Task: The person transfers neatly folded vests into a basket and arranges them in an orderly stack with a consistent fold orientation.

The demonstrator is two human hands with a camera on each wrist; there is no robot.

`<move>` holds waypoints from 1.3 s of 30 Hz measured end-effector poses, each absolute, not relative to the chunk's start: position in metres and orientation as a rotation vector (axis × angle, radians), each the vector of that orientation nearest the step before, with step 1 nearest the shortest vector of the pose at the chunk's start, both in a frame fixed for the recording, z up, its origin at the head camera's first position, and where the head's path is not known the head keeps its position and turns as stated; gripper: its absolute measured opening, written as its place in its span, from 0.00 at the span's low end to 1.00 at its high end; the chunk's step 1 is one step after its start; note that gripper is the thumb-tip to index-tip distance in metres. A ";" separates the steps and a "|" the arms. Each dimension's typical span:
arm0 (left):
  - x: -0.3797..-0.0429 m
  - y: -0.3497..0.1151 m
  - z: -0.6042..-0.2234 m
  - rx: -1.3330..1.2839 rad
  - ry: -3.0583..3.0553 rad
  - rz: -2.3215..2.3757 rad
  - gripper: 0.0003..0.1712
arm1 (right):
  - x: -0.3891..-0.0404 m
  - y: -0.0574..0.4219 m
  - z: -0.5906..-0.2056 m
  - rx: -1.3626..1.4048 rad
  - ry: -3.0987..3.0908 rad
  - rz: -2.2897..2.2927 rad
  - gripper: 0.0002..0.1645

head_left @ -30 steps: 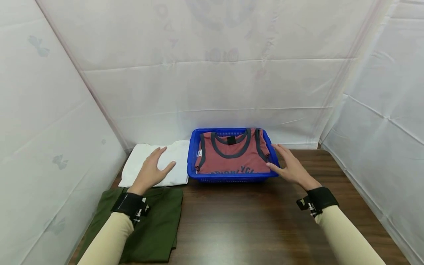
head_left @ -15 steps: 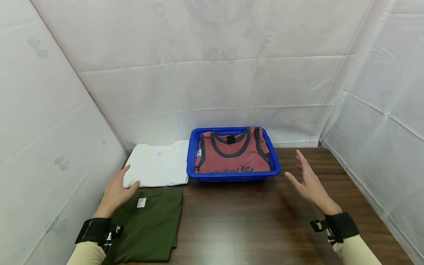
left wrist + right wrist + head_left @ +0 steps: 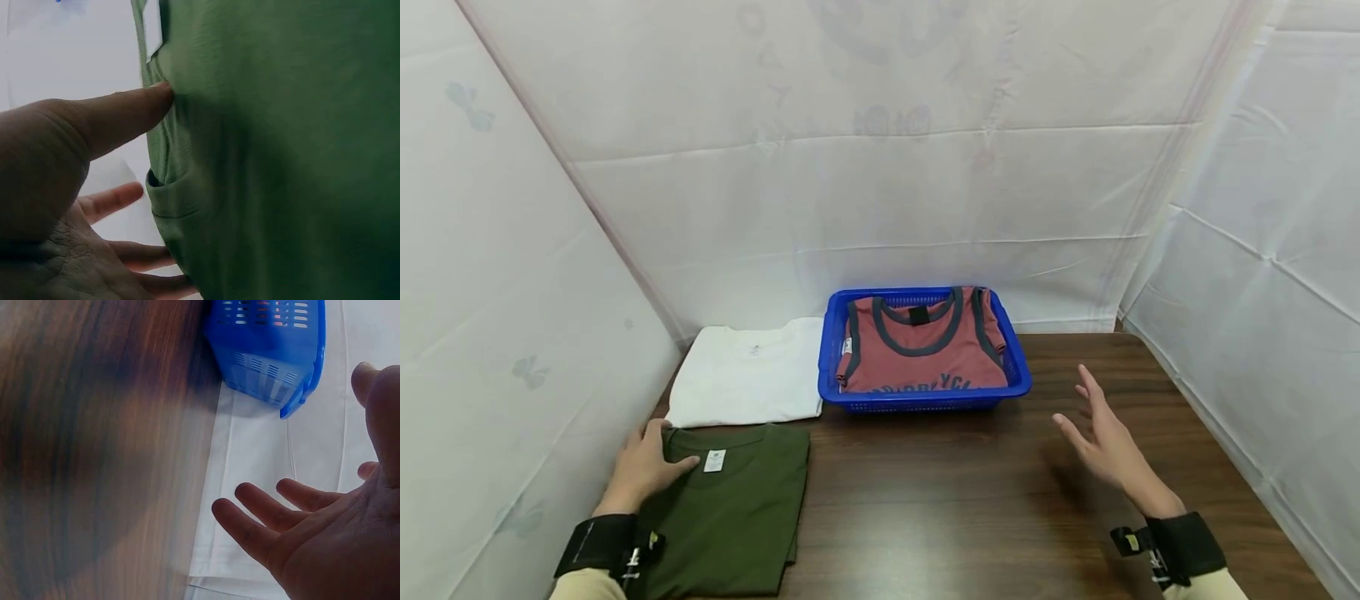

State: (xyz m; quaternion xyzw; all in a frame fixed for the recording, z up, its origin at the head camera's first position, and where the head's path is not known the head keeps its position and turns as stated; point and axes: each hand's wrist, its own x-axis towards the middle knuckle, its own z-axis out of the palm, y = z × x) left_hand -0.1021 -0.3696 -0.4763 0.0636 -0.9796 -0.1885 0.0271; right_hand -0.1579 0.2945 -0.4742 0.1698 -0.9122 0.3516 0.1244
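Note:
A folded dark green T-shirt (image 3: 730, 517) with a white neck label lies at the front left of the table. My left hand (image 3: 642, 468) is at its upper left corner. In the left wrist view the thumb (image 3: 125, 115) reaches over the shirt's neckline edge, while the other fingers are spread along the side. Whether the thumb presses the cloth I cannot tell. Over the right side of the table, my right hand (image 3: 1108, 450) hovers with fingers extended, holding nothing. Left of that hand is a blue plastic basket (image 3: 925, 402), with a folded red shirt (image 3: 917, 358) inside.
A folded white T-shirt (image 3: 748, 375) lies behind the green one, left of the basket. The dark wooden table (image 3: 925, 500) is enclosed by white sheeting (image 3: 880, 192) at the back and both sides.
My left hand has moved from above the white T-shirt down to the green T-shirt's upper left corner. My right hand has drawn away from the basket, to the right and nearer.

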 end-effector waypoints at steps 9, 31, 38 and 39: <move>-0.100 -0.363 -0.482 0.161 -3.060 -0.522 0.39 | -0.145 0.288 -0.481 0.514 -2.731 1.083 0.50; -0.094 -0.333 -0.476 0.483 -3.195 -0.455 0.51 | -0.134 0.275 -0.494 0.536 -2.851 1.046 0.46; -0.092 -0.314 -0.474 0.422 -3.192 -0.388 0.47 | -0.134 0.272 -0.495 0.532 -2.872 1.039 0.46; -0.093 -0.311 -0.474 0.409 -3.193 -0.380 0.47 | -0.134 0.272 -0.495 0.533 -2.875 1.040 0.46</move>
